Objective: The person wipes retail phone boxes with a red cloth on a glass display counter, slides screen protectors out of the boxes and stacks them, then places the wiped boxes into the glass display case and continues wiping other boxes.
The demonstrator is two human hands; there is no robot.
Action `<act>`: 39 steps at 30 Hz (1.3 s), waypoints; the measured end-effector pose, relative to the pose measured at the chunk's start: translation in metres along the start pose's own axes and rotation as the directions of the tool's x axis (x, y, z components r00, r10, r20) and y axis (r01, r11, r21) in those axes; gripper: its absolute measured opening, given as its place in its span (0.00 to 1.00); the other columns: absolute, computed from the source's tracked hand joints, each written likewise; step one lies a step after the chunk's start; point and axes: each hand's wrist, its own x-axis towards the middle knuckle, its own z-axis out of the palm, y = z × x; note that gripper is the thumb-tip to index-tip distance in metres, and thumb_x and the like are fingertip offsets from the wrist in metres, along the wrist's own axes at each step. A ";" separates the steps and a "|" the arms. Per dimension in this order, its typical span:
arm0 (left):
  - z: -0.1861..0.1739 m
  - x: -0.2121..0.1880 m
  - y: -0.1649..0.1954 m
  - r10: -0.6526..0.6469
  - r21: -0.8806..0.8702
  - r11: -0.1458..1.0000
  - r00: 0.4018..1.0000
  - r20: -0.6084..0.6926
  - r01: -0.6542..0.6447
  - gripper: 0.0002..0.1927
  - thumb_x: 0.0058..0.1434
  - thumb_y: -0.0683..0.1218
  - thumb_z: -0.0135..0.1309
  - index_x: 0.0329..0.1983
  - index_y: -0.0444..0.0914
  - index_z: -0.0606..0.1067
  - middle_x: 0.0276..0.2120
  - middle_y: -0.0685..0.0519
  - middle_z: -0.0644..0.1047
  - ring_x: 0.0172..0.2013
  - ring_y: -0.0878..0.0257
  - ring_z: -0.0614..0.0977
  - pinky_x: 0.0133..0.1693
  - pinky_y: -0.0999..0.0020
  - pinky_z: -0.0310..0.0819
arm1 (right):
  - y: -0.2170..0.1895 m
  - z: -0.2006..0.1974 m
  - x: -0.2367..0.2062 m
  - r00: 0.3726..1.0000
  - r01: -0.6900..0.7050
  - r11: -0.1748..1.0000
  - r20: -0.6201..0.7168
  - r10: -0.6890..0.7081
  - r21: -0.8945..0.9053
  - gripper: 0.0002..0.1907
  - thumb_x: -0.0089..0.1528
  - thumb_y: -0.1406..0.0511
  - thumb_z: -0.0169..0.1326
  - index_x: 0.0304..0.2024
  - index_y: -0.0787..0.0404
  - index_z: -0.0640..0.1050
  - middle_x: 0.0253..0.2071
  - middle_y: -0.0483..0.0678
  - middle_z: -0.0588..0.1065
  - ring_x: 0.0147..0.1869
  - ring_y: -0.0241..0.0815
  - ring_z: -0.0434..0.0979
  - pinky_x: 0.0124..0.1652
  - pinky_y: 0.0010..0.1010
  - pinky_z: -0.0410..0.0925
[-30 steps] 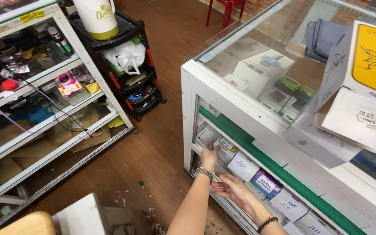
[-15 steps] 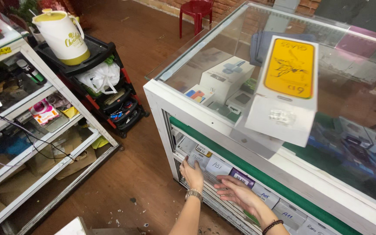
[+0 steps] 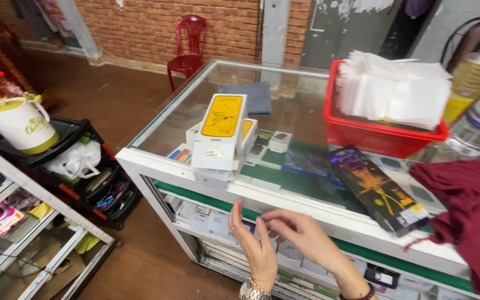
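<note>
Your left hand [image 3: 256, 247] is raised in front of the glass display case [image 3: 156, 161], with the fingers straight and open, and it holds nothing; a metal watch [image 3: 251, 290] sits on its wrist. Your right hand [image 3: 306, 239] is just beside it, touching or almost touching it, with the fingers loosely bent; it also grasps nothing that I can see, and a dark bracelet [image 3: 356, 294] is on its wrist. Both hands are in front of the case's white frame, a little below the glass surface [image 3: 306, 100], and behind them small flat boxes [image 3: 206, 214] lie on the shelf inside the case. On the surface, nearest to your hands, stands a stack of white boxes with a yellow front [image 3: 220, 133], close to the front corner. To the right of it lies a long dark box with a colourful picture [image 3: 379, 189], then a dark red cloth [image 3: 468, 205] which hangs over the front edge. Further back there is a red basket [image 3: 384, 139] full of white packets, a folded grey cloth [image 3: 251, 97], and at the far right two spray cans [image 3: 473, 94]. On the left, on the floor, a black rack [image 3: 84, 166] carries a white and yellow jug [image 3: 20, 125].
</note>
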 end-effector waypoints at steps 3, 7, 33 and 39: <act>0.027 -0.005 0.034 -0.058 -0.087 0.994 0.988 0.144 0.071 0.23 0.70 0.43 0.46 0.69 0.36 0.64 0.65 0.43 0.71 0.60 0.51 0.73 0.60 0.57 0.67 | -0.020 -0.065 -0.047 0.824 0.077 0.857 -0.452 -0.343 -0.510 0.18 0.61 0.57 0.58 0.50 0.56 0.81 0.46 0.50 0.83 0.48 0.44 0.79 0.49 0.34 0.72; 0.066 -0.016 0.062 -0.112 -0.224 0.945 0.880 0.462 0.238 0.17 0.74 0.46 0.46 0.63 0.38 0.73 0.57 0.45 0.81 0.57 0.57 0.83 0.56 0.64 0.77 | -0.026 -0.128 -0.087 0.585 -0.359 0.191 -0.380 -0.717 -0.913 0.46 0.42 0.41 0.65 0.57 0.58 0.76 0.56 0.69 0.73 0.55 0.68 0.71 0.53 0.53 0.67; 0.083 -0.069 0.084 -0.439 -0.352 -0.148 0.258 0.861 0.924 0.25 0.68 0.61 0.39 0.60 0.45 0.71 0.55 0.51 0.77 0.52 0.55 0.79 0.52 0.48 0.73 | -0.011 -0.099 -0.184 0.617 0.177 0.888 -0.655 -0.436 -0.424 0.23 0.60 0.57 0.59 0.56 0.57 0.77 0.52 0.51 0.77 0.59 0.50 0.75 0.59 0.40 0.67; 0.090 -0.081 0.073 -0.377 -0.434 -0.147 0.356 0.855 0.889 0.24 0.72 0.56 0.36 0.61 0.40 0.71 0.56 0.49 0.78 0.53 0.57 0.80 0.54 0.59 0.76 | 0.001 -0.058 -0.176 0.502 0.135 0.410 -0.294 -0.813 -0.902 0.21 0.54 0.61 0.62 0.51 0.50 0.80 0.59 0.53 0.72 0.64 0.62 0.67 0.59 0.48 0.63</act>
